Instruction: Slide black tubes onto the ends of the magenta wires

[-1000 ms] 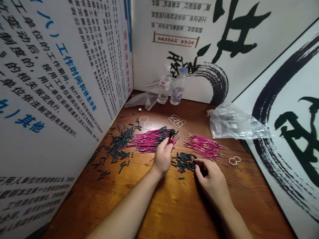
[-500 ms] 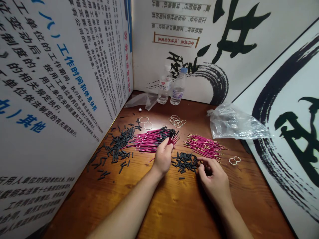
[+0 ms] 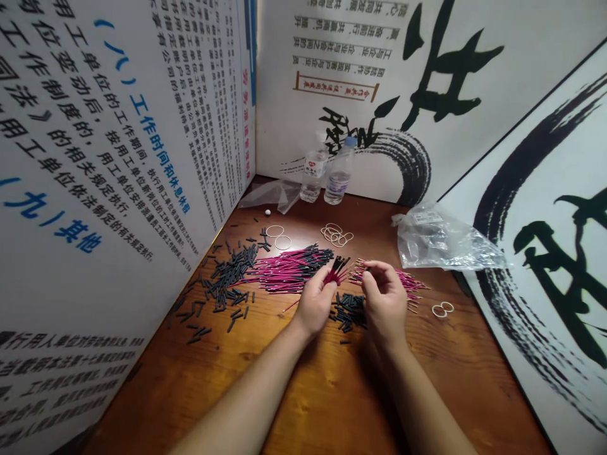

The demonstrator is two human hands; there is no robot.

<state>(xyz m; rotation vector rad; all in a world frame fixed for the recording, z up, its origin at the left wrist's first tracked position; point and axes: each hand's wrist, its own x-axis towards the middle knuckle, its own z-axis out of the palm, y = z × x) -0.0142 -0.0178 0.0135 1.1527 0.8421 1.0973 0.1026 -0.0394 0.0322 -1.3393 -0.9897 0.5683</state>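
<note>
My left hand [image 3: 314, 304] is closed around a fanned bundle of thin pink wires [image 3: 336, 275], some with black sleeves on their upper ends. To its right, my right hand [image 3: 387, 308] is raised in a pinch, with a small dark piece, apparently a short black tube [image 3: 368, 269], at the fingertips. Beneath and between the hands lies a small pile of black tubes [image 3: 348, 311]. Pink wires with bare metal ends [image 3: 413, 283] lie behind the right hand, partly covered by it. Left of the left hand is a heap of pink wires with black sleeves [image 3: 284, 270].
Many loose black tubes [image 3: 231, 276] spread along the left panel. Pale rubber bands [image 3: 336, 235] lie behind the wires, and two more bands [image 3: 442, 309] at the right. Two water bottles [image 3: 338, 177] stand at the back, near a clear plastic bag [image 3: 431, 240]. Printed panels enclose the table [image 3: 327, 392].
My right hand has lifted from the black tube pile and moved left and up, close to the wire bundle. My left hand still holds the bundle, and the view has shifted slightly.
</note>
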